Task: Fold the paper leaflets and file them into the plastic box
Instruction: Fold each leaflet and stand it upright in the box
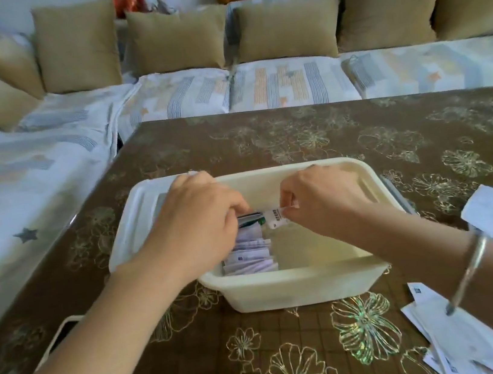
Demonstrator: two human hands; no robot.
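Cream plastic box (297,287) mid-table (294,354); inside, toward 9 o'clock, row of folded leaflets (250,257) on edge. Above them, 1 white-and-green leaflet (275,219), gripped by curled left hand (193,226) and pinched by right hand (323,201). Print unreadable. Loose sheets (469,342) at 4 o'clock.

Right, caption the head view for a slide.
Left hand and right hand pinch a folded white-and-green paper leaflet at the row of filed leaflets inside the cream rectangular plastic box.

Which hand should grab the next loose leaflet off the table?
Right, probably. The loose leaflets lie right of the plastic box, beside the right hand and forearm; the left hand is across the box, over the filed leaflets.
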